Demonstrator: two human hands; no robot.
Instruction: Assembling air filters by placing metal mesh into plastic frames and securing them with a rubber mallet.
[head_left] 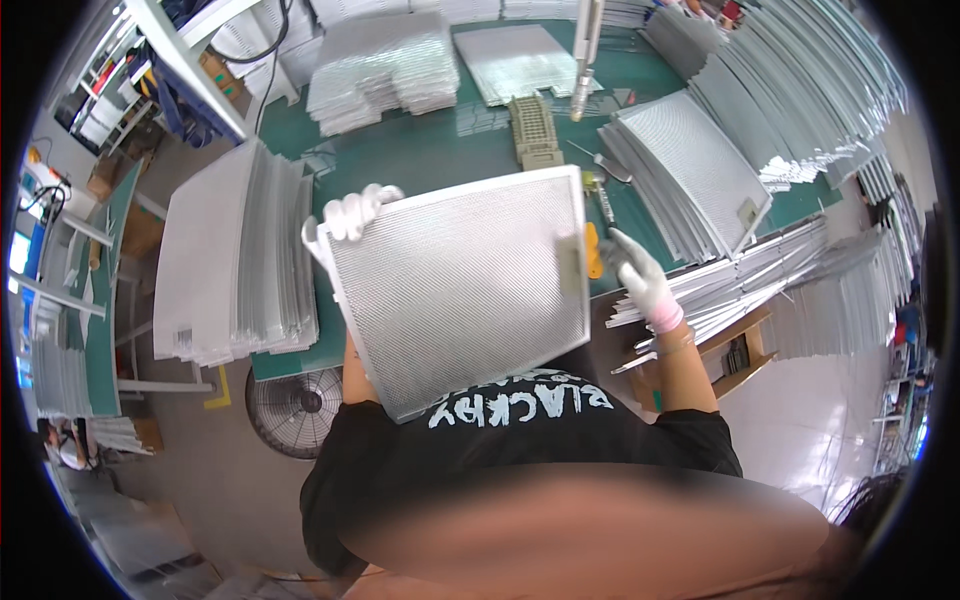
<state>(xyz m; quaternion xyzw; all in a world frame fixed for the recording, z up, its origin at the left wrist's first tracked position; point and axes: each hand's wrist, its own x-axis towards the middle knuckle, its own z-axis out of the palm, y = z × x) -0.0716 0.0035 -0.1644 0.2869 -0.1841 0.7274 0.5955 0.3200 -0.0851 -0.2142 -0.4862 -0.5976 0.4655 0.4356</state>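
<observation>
A white-gloved left hand, my left hand [355, 212], grips the upper left corner of a rectangular silver mesh panel [450, 280] with a thin pale frame. The panel is held tilted in front of my body. On its right side is a small greyish patch [570, 262]. My right hand [642, 278], gloved with a pink cuff, is off the panel's right edge with fingers partly extended. Beside its fingertips is an orange object [594, 250]; its kind is unclear, and I see no firm grip on it. A metal tool [605, 203] lies just above.
The green table [400, 155] bears panel stacks at left [235, 250], at the back [385, 70] and at right [690, 170]. An olive slotted rack [535, 132] stands behind the held panel. A floor fan [298, 405] is below left, metal strips [730, 285] at right.
</observation>
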